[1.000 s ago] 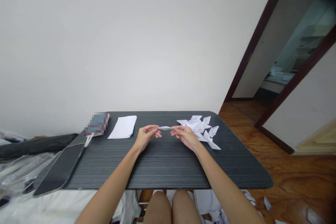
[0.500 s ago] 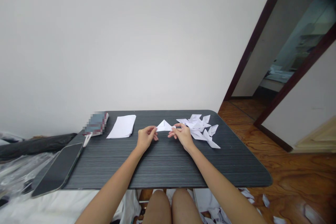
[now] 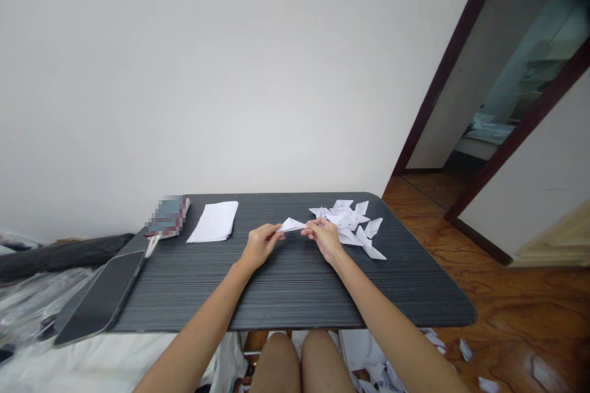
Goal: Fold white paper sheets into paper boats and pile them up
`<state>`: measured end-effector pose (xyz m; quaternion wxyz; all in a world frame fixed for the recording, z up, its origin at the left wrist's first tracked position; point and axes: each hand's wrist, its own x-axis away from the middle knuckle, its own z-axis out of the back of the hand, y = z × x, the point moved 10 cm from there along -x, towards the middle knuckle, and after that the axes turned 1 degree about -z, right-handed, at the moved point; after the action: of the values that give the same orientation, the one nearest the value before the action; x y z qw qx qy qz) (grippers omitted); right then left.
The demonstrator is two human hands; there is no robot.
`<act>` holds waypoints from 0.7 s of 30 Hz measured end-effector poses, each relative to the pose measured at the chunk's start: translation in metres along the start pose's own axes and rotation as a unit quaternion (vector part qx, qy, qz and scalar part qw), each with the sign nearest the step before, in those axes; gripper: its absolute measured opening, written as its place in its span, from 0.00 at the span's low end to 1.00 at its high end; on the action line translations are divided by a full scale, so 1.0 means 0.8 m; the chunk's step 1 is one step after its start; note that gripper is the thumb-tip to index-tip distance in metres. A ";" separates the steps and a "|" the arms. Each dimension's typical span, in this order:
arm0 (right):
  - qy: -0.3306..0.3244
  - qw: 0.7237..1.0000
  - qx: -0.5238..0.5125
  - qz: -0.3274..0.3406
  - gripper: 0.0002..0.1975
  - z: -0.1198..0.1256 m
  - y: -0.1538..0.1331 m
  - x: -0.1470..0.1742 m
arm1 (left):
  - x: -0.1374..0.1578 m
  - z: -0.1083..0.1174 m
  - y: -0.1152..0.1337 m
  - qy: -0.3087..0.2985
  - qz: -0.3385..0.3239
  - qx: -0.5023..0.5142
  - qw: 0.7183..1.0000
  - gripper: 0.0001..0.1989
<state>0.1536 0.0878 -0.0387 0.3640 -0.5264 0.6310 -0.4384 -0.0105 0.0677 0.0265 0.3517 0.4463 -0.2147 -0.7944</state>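
Note:
A small folded piece of white paper (image 3: 291,225) spans the gap between my hands, its peak pointing away from me. My left hand (image 3: 260,244) pinches its left corner between thumb and fingers. The right corner is pinched by my right hand (image 3: 324,237). Just beyond my right hand lies a loose pile of folded white paper pieces (image 3: 343,218) with pointed ends. A stack of flat white paper sheets (image 3: 214,221) rests to the left of my left hand.
The dark ribbed table (image 3: 295,295) stands against a white wall. At its left edge lie a phone-like dark slab (image 3: 104,298) and a blurred grey-blue item (image 3: 168,216) with a white strap. Paper scraps (image 3: 465,350) lie on the wooden floor at the right.
The folded paper has tilted and looks flatter, its peak lower. My left hand has shifted slightly right and turned, and my right hand has rotated a little; both keep hold of the paper.

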 end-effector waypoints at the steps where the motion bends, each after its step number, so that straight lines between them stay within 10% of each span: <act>1: -0.009 1.000 0.010 -0.001 0.09 -0.002 0.000 0.000 | 0.000 -0.001 0.001 -0.002 -0.010 -0.009 1.000 0.11; 21: -0.164 0.965 0.183 0.087 0.10 -0.043 -0.023 0.017 | -0.001 0.005 -0.008 -0.006 0.009 -0.139 0.990 0.09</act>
<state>0.1256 0.0789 -0.0093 0.5895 -0.4583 0.5151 -0.4208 -0.0161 0.0728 0.0245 0.4162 0.3863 -0.1088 -0.8159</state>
